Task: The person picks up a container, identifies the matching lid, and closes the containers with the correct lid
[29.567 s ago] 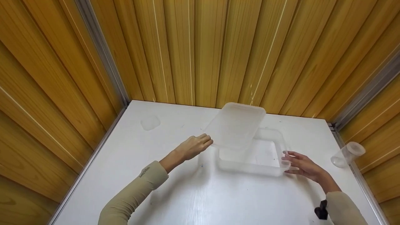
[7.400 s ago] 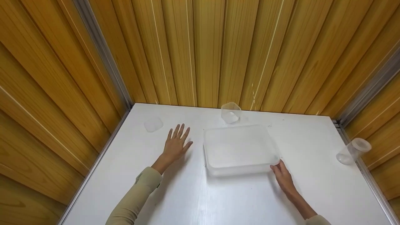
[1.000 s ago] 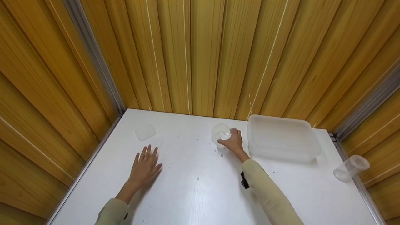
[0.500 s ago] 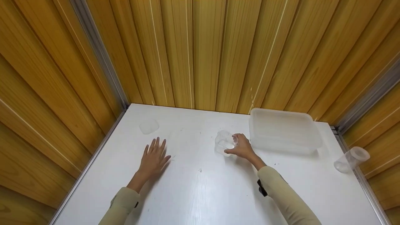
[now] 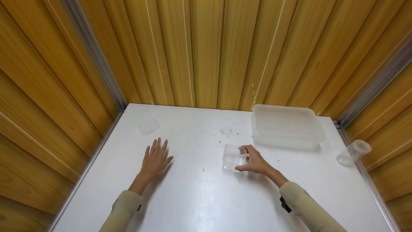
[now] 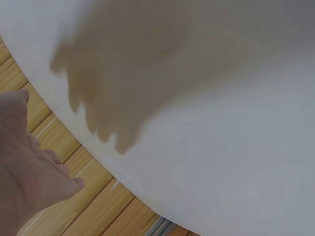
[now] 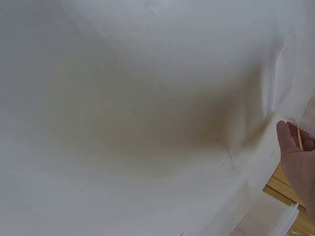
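Note:
My right hand [image 5: 256, 161] grips a small clear plastic container [image 5: 232, 159] by its right side, thumb in front and fingers behind. The container stands close over the white table, right of the middle. In the right wrist view, the thumb and fingers of the right hand [image 7: 298, 162] are at the edge of the clear container [image 7: 285, 73]. My left hand [image 5: 154, 161] is spread flat, palm down and holding nothing, over the left of the table. In the left wrist view, the left hand [image 6: 29, 167] appears at the lower left, its shadow on the tabletop.
A large frosted box [image 5: 285, 124] with its lid on stands at the back right. A small square translucent lid [image 5: 149, 126] lies at the back left. A clear cylindrical jar [image 5: 354, 153] stands by the right edge. Dark specks [image 5: 226, 132] mark the table behind the container.
Over the last second the right hand has brought the small container toward the front, uncovering dark specks. Earlier, the large box was lidded, then shifted from the middle to the back right.

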`<state>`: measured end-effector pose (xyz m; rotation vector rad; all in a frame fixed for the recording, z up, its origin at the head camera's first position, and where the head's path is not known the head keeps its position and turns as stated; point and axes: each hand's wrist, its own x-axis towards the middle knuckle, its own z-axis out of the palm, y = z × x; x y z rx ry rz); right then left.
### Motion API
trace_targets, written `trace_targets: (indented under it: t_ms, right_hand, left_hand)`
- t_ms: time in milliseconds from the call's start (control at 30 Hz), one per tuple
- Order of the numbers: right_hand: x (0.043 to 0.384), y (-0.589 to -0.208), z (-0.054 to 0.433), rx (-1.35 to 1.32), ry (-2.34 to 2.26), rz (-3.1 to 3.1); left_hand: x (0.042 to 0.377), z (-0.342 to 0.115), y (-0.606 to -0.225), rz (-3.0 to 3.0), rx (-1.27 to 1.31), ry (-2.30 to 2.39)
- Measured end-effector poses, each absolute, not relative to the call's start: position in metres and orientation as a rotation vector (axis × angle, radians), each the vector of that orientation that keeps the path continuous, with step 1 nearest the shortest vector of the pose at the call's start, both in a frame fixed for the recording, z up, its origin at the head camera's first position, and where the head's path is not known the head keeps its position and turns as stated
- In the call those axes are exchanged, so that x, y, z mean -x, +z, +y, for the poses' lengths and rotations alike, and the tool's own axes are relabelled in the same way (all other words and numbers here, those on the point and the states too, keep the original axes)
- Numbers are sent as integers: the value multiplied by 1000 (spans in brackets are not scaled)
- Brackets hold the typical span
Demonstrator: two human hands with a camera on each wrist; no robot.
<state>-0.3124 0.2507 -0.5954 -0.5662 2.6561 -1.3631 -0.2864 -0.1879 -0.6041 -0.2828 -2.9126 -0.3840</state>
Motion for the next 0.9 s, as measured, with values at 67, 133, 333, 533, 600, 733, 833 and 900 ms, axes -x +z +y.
trace_targets:
  t_ms: [67, 133, 333, 533, 600, 733, 833, 900]
  right_hand:
    - [307, -598, 253, 574, -1355, 2649]
    - [301, -600, 256, 575, -1346, 2639]
    - [286, -605, 264, 571, -1331, 2610]
    - [286, -611, 266, 607, -1391, 2512]
    - [287, -614, 267, 596, -1420, 2460]
    - [287, -617, 269, 582, -1449, 2371]
    - [288, -617, 269, 575, -1459, 2344]
    - [288, -617, 269, 577, -1468, 2350]
  left_hand:
    - [287, -188, -605, -2911, 280, -384]
    - [287, -187, -606, -2912, 284, -392]
    - [289, -184, -611, -2912, 294, -406]
    - [296, -188, -608, -2918, 316, -425]
    - [296, -189, -609, -2922, 305, -438]
    - [302, -195, -611, -2968, 251, -448]
    - [313, -204, -611, -3024, 180, -488]
    - [323, -211, -608, -3053, 125, -553]
